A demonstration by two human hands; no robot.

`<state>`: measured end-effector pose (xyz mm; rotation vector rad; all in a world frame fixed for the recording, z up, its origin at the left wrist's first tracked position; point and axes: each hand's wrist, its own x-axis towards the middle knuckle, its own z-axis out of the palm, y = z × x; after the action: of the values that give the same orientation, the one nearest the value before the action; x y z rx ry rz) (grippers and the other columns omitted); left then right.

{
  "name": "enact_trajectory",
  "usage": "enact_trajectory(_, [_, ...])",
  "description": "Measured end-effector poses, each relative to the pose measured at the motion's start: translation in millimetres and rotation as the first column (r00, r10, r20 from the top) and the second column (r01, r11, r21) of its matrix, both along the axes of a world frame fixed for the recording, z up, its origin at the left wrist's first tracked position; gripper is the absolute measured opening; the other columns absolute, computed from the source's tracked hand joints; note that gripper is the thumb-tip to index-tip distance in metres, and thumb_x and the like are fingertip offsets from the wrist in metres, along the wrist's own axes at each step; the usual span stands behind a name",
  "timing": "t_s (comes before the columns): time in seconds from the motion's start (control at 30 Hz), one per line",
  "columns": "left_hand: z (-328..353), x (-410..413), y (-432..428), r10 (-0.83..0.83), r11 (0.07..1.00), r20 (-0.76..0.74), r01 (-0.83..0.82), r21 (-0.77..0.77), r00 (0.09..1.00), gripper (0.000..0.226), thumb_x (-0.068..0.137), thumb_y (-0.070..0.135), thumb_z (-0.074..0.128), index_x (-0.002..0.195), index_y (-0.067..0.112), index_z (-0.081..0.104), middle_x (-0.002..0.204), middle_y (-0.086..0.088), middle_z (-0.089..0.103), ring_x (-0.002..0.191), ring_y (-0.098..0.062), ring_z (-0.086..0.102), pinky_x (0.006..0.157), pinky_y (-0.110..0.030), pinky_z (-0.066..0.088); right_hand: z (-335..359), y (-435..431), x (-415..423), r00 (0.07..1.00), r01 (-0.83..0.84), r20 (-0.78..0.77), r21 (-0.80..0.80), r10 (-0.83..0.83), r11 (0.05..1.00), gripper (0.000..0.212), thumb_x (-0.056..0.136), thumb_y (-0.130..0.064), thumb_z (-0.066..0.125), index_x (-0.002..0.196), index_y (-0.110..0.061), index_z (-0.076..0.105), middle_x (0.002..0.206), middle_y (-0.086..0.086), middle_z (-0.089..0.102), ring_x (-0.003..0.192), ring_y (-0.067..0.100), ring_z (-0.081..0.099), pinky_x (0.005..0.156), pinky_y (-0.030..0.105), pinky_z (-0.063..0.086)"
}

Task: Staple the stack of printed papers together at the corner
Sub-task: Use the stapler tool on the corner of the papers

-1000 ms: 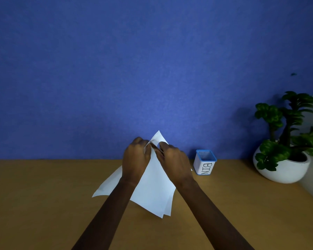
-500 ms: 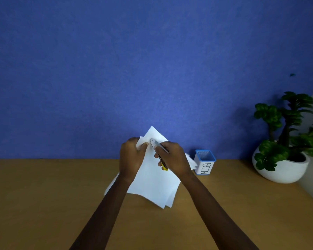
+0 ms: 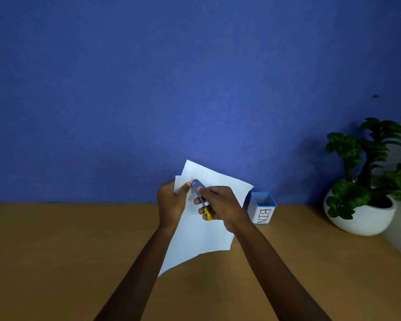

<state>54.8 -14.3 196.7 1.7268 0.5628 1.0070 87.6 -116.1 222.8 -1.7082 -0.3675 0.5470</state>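
White papers (image 3: 202, 237), stapler (image 3: 200, 193) silver metal with a yellow end, small bin (image 3: 262, 210) white with blue rim and black "BIN" lettering, plant (image 3: 366, 167) dark green in a white pot (image 3: 361, 218), counter (image 3: 56, 262) tan-brown, wall (image 3: 171, 77) plain blue.

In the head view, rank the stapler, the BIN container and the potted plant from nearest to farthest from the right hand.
1. Stapler: held in the right hand, over the papers.
2. BIN container: on the table just right of that hand.
3. Potted plant: far right, by the wall.
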Motion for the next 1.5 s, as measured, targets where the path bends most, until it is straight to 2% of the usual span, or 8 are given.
enact_trajectory(0.2, [-2,0,-2,0.016,1.0,0.081,-0.017,0.004,0.997,0.028,0.083,0.009,0.064,0.108,-0.002,0.059,0.101,-0.001,0.057,0.09,-0.012,0.049,0.08,-0.014,0.039,2,0,-1,0.998,-0.024,-0.052,0.027,0.025,0.999,0.022,0.094,-0.026,0.05,0.092,-0.006,0.057,0.072,0.001,0.062,0.048,0.009,0.057,0.042,0.013,0.051])
enact_trajectory(0.3, [-5,1,-2,0.021,1.0,0.127,-0.022,0.0,0.992,0.019,0.081,0.006,0.065,0.099,-0.001,0.062,0.091,0.003,0.056,0.077,-0.011,0.052,0.062,0.01,0.036,1,-2,-2,0.998,-0.011,-0.067,0.067,0.015,0.998,0.022,0.094,-0.025,0.051,0.092,-0.005,0.058,0.069,0.0,0.063,0.047,0.009,0.057,0.044,0.014,0.051])
enact_trajectory(0.53, [-7,1,-2,0.0,0.999,0.157,0.007,-0.039,0.988,0.002,0.081,0.006,0.065,0.083,0.005,0.064,0.073,0.007,0.06,0.058,0.006,0.059,0.054,0.007,0.04,-2,0,-6,0.986,0.047,-0.167,0.183,-0.017,0.982,0.022,0.094,-0.025,0.052,0.091,-0.005,0.061,0.07,0.003,0.064,0.047,0.009,0.056,0.04,0.014,0.049])
enact_trajectory(0.7, [-7,-1,-7,0.017,0.999,0.171,-0.011,-0.035,0.985,0.026,0.08,0.003,0.065,0.061,0.014,0.053,0.052,0.02,0.054,0.057,0.016,0.057,0.05,0.004,0.039,-6,5,-13,0.94,0.143,-0.342,0.353,-0.015,0.924,0.025,0.095,-0.018,0.051,0.076,-0.01,0.064,0.067,0.007,0.063,0.034,0.006,0.055,0.038,0.013,0.048])
enact_trajectory(0.9, [-11,-2,-10,0.043,0.999,0.199,-0.044,0.0,0.979,0.03,0.08,0.006,0.065,0.061,-0.013,0.051,0.057,-0.03,0.057,0.055,-0.026,0.047,0.052,-0.038,0.041,-8,10,-18,0.752,0.324,-0.647,0.529,0.126,0.784,0.023,0.094,-0.012,0.05,0.079,0.0,0.062,0.045,0.009,0.064,0.031,0.009,0.056,0.034,0.012,0.047])
enact_trajectory(1.1, [-12,-2,-12,0.074,0.997,0.199,-0.079,0.021,0.977,0.045,0.078,0.005,0.068,0.048,0.011,0.035,0.043,0.003,0.033,0.046,-0.01,0.029,0.045,-0.017,0.025,-5,12,-17,0.593,0.447,-0.772,0.552,0.229,0.703,0.018,0.093,-0.009,0.053,0.081,0.003,0.058,0.042,0.014,0.062,0.027,0.013,0.055,0.029,0.014,0.045])
enact_trajectory(1.23, [-14,-2,-14,0.102,0.993,0.206,-0.111,0.032,0.973,0.053,0.078,0.004,0.067,0.045,0.024,0.03,0.043,0.007,0.035,0.042,-0.005,0.039,0.042,-0.012,0.027,-4,12,-16,0.534,0.503,-0.806,0.546,0.256,0.67,0.024,0.094,-0.009,0.049,0.078,0.006,0.058,0.042,0.016,0.061,0.026,0.016,0.056,0.026,0.016,0.044])
enact_trajectory(1.5, [-14,1,-8,0.041,0.991,0.239,-0.008,-0.136,0.97,0.039,0.08,0.004,0.066,0.048,0.018,0.049,0.045,0.007,0.049,0.044,-0.001,0.045,0.05,-0.021,0.038,-3,9,-13,0.586,0.402,-0.752,0.593,0.301,0.698,0.028,0.096,-0.012,0.046,0.078,0.005,0.06,0.048,0.016,0.067,0.035,0.018,0.064,0.031,0.019,0.05])
